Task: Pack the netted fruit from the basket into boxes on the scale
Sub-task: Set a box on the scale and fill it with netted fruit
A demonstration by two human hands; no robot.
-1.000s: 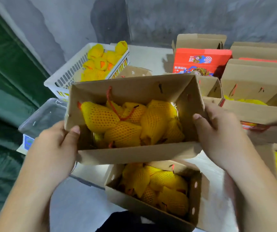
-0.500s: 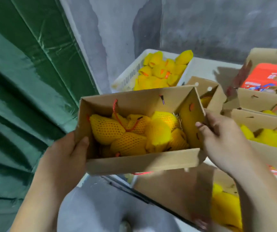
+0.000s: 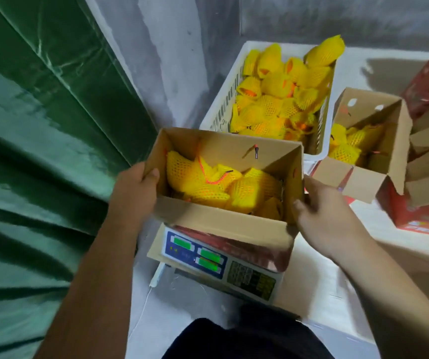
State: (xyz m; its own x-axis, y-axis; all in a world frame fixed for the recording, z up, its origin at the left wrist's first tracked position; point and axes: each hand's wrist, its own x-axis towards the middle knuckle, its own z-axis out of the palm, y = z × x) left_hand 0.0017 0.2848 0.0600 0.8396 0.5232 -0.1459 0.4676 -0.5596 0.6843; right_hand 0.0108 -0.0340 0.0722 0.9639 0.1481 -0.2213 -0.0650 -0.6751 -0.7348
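Head view: the left hand (image 3: 133, 189) grips the left wall of a cardboard box (image 3: 223, 218) holding netted fruit (image 3: 208, 185), which sits on the scale (image 3: 216, 260). The right hand (image 3: 322, 211) is released beside its right wall. Weighing seems underway; next, likely topping up from the white basket (image 3: 223, 110).

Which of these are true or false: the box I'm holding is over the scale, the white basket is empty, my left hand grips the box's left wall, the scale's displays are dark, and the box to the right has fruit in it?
1. The held box is over the scale. True.
2. The white basket is empty. False: it holds many pieces of netted fruit.
3. The left hand grips the box's left wall. True.
4. The scale's displays are dark. False: they glow green.
5. The open box to the right has fruit in it. True.
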